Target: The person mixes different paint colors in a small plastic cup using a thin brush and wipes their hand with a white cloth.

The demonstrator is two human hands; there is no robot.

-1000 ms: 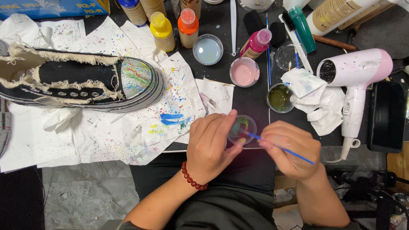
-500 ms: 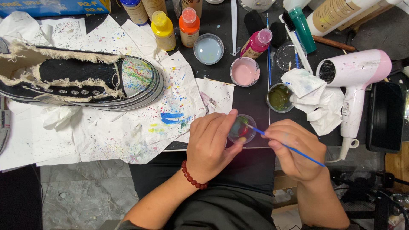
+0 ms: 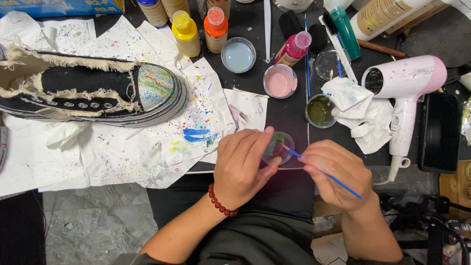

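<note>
Both hands: low at the near edge of the bench (image 3: 289, 118), over my lap, forearms coming up from the bottom of the view.
Left hand (image 3: 243, 167): back turned up, a red bead bracelet (image 3: 222, 205) on the wrist; its grip is curled around a small clear cup (image 3: 278, 147), thumb under the near rim and fingers over the far side.
Right hand (image 3: 338, 174): knuckles up, its grip pinched on a thin blue brush (image 3: 324, 172) partway along the handle.
Brush direction: long axis runs diagonally, tip up and to the left inside the cup, tail end down and to the right past my wrist.
Cup look: round, see-through, tilted in my fingers, with dabs of green and reddish paint inside.
Cup place: just off the bench edge, beside the paint-spattered paper (image 3: 162, 142).
Nearby: a dish of pink paint (image 3: 280, 81), a dish of pale blue paint (image 3: 238, 55) and a jar of murky green water (image 3: 319, 111) beyond my hands.
Farther left: a black frayed shoe (image 3: 93, 93) lying on the paper, its toe cap speckled with colour.
Right side: a pink hair dryer (image 3: 407, 88) next to crumpled tissue (image 3: 363, 113).
</note>
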